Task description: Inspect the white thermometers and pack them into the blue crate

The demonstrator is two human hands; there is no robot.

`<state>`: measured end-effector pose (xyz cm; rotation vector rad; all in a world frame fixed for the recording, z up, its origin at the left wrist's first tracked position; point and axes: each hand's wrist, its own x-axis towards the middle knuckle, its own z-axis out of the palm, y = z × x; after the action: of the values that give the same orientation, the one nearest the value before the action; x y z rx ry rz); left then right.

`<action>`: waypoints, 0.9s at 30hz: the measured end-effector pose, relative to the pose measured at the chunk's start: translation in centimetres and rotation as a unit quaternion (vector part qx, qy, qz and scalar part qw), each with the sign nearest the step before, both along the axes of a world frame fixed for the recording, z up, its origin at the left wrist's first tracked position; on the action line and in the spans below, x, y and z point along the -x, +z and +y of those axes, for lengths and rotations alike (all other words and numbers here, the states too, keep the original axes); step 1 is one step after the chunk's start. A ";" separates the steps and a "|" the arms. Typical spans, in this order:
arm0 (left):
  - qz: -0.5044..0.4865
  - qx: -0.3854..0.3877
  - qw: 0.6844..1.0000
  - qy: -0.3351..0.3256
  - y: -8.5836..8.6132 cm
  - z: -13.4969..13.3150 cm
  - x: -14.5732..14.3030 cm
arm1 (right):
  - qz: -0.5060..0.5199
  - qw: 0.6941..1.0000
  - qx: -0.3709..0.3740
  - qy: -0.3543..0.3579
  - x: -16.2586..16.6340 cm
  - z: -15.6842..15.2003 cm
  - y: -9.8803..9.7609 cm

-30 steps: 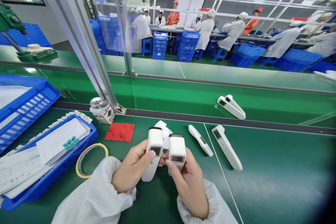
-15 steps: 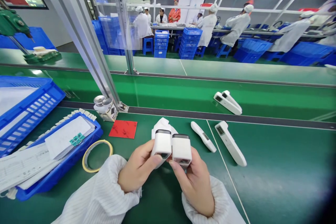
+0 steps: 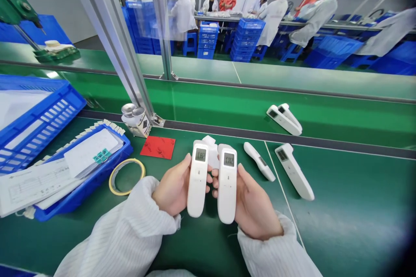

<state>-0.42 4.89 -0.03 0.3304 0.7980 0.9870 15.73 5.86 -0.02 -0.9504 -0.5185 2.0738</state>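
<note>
- Left-hand fingers point(image 3: 208, 178) are clamped round the left thermometer point(image 3: 197, 186), right-hand fingers point(image 3: 215, 184) round the right thermometer point(image 3: 226, 194); both stand side by side, faces towards the person.
- Done, as far as shows: both held screens display characters, too small to read surely, so the pair seems switched on.
- Not in hand: a slim thermometer point(image 3: 260, 162) on its side, just right of the right fingers, and a face-up thermometer point(image 3: 296, 175) farther right, both on the worktop point(image 3: 357, 203). Whether these have been handled, I cannot tell.
- Left of the left fingers, beyond the tape roll point(image 3: 112, 181), a blue tray point(image 3: 107, 167) holds papers point(image 3: 86, 160) and a green clip point(image 3: 102, 156).
- Farther left, a blue crate point(image 3: 65, 110) holds white sheets point(image 3: 22, 104).
- Beyond the left fingers, past the red card point(image 3: 158, 147), sits a small box point(image 3: 142, 124); its contents are unclear.
</note>
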 end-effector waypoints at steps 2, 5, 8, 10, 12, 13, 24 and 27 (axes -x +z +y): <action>-0.042 -0.001 0.999 -0.009 0.2 0.1 0.1 | 0.039 0.999 0.036 0.006 0.0 0.1 0.0; -0.064 -0.008 0.998 -0.024 0.4 0.1 0.2 | 0.067 0.996 0.061 0.019 0.1 0.1 0.1; -0.060 -0.008 0.998 -0.021 0.3 0.1 0.3 | 0.077 0.995 0.064 0.015 0.4 0.0 0.3; -0.053 -0.005 0.998 -0.016 0.3 0.0 0.3 | 0.071 0.996 0.060 0.008 0.5 -0.1 0.3; -0.048 -0.004 0.999 -0.013 0.3 0.0 0.3 | 0.065 0.996 0.056 0.005 0.5 -0.1 0.3; -0.046 -0.006 0.999 -0.011 0.3 0.0 0.3 | 0.065 0.996 0.054 0.006 0.5 0.0 0.3; -0.030 -0.022 0.999 -0.002 0.6 0.0 0.0 | 0.091 0.995 0.035 0.029 0.4 0.0 0.3; -0.025 -0.010 1.000 0.002 0.7 0.0 0.0 | 0.090 0.995 0.048 0.021 0.5 0.0 0.3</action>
<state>-0.38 4.92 0.72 0.3188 0.7437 1.0038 15.27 5.82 0.30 -0.8032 -0.3504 2.2139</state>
